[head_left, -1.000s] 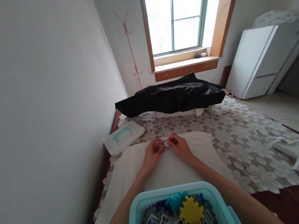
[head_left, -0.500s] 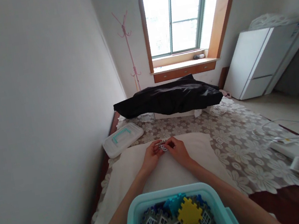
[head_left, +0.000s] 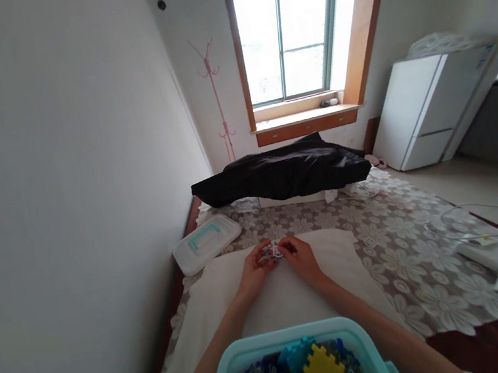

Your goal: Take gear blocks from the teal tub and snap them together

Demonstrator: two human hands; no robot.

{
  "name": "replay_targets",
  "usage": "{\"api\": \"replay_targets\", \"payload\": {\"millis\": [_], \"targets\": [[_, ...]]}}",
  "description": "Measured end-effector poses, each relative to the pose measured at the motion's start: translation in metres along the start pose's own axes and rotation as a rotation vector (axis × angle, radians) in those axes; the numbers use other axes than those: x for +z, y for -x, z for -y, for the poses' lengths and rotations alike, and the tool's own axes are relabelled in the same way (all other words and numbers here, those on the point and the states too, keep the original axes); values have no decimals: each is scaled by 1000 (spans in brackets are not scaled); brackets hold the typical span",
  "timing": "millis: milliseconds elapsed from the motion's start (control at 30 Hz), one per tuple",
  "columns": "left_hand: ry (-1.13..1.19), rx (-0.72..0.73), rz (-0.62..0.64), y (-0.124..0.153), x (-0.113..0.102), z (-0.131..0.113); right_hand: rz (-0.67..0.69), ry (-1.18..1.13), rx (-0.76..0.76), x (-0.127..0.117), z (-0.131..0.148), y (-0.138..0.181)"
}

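Two hands meet over a white cloth point(head_left: 289, 288) in the head view, and between them sits a small grey-and-white toy piece point(head_left: 273, 250). The left hand point(head_left: 255, 266) has its fingers curled onto the piece's left side, and the right hand point(head_left: 301, 256) pinches it from the right, so both are closed on it; the piece is held just above the cloth, at the far edge of the fingers. Whether it is one piece or two joined is too small to tell.

Nearest the camera, a turquoise bin point(head_left: 241, 366) holds more interlocking tiles, among them a yellow tile point(head_left: 322, 370), and both forearms pass on either side of it. Left of the hands, near the wall, lies a white lid point(head_left: 206, 243). Beyond the cloth the flowered cover point(head_left: 398, 250) runs to a black sheet point(head_left: 283, 174). To the right, cables and a power strip point(head_left: 483, 249) lie well apart from the hands.
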State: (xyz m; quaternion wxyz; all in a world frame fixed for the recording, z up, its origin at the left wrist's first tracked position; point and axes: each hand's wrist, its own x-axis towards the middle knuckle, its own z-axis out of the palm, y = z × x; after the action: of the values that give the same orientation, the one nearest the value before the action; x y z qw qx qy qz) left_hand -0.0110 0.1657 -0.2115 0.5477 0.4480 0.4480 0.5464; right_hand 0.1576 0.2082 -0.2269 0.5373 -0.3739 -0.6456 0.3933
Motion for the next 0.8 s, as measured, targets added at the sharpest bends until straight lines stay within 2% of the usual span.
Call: {"api": "replay_targets", "payload": {"millis": [367, 633, 800], "targets": [[119, -30, -43, 1, 3, -3, 1, -15, -18, 0, -6, -1], [156, -56, -60, -1, 1, 1, -70, -86, 30, -1, -10, -3], [123, -49, -68, -4, 2, 5, -22, -107, 17, -3, -10, -3]]}}
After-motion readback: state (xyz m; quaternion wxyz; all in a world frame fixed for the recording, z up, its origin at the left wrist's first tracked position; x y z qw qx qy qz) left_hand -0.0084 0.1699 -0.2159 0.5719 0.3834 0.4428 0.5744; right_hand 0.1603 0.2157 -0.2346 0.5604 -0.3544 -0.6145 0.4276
